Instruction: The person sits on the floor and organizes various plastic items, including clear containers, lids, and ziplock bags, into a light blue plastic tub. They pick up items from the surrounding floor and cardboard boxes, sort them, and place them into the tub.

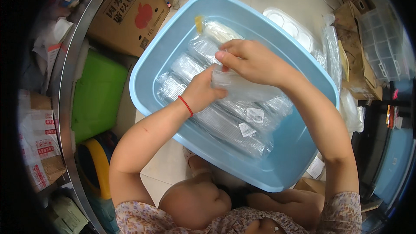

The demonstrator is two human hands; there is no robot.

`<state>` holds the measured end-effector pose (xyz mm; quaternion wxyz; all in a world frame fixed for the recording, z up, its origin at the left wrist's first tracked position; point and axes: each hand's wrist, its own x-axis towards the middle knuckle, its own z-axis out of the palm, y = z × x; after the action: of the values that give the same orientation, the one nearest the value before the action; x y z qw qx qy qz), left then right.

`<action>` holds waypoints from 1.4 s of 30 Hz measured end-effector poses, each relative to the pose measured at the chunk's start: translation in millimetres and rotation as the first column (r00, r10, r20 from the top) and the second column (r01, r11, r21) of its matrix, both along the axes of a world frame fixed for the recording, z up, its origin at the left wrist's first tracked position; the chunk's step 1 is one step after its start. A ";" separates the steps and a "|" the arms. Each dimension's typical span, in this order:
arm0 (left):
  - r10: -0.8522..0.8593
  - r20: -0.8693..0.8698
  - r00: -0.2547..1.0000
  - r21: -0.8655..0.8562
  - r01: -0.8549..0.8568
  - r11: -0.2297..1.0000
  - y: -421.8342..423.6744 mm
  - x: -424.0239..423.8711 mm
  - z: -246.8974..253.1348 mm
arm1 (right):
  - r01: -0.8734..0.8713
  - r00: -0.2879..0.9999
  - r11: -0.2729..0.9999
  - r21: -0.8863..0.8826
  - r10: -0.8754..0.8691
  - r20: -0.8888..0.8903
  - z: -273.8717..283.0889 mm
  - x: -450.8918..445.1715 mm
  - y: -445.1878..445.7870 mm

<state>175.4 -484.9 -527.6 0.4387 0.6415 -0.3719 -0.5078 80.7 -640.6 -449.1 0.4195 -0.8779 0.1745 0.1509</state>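
A light-blue plastic tub (156,35) lies before me with several clear plastic-wrapped packs in it. My left hand (206,86) is around the near end of a clear plastic pack (247,84), its thumb and fingers on either side. Just above that end is my right hand (250,59), its fingers curled in; blur hides whether film is pinched there. Under both hands lie wrapped stacks of clear plastic containers (227,126). Two bear white barcode labels (255,115). A whitish wrapped pack (224,32) lies at the tub's far side, near a yellow strip (199,24).
To the left are a metal shelf edge (63,104), a cardboard box (126,9) with a red apple print and a green bin (97,94). White trays (289,27), an opened carton (367,74) and a clear compartment box (383,39) stand right. My knees are below the tub.
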 end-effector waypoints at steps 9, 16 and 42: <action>-0.010 0.094 0.996 -0.054 0.015 0.998 -1.1 -5.8 -6.0 | 0.145 0.930 0.989 0.011 -0.141 0.339 -40.1 -15.7 -4.8; -0.012 0.179 0.984 -0.086 0.028 0.996 3.4 -2.9 -1.5 | -0.102 0.991 0.950 -0.296 0.122 0.051 -1.5 -37.0 23.6; -0.156 0.343 0.926 -0.554 0.333 0.763 -135.3 -80.0 62.2 | 0.287 0.928 0.938 -0.194 -0.222 0.299 92.8 -191.5 -73.8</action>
<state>95.3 -620.2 -465.4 0.4925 0.4782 -0.6523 -0.3215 -110.7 -714.4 -356.3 0.3493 -0.9032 0.2447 -0.0491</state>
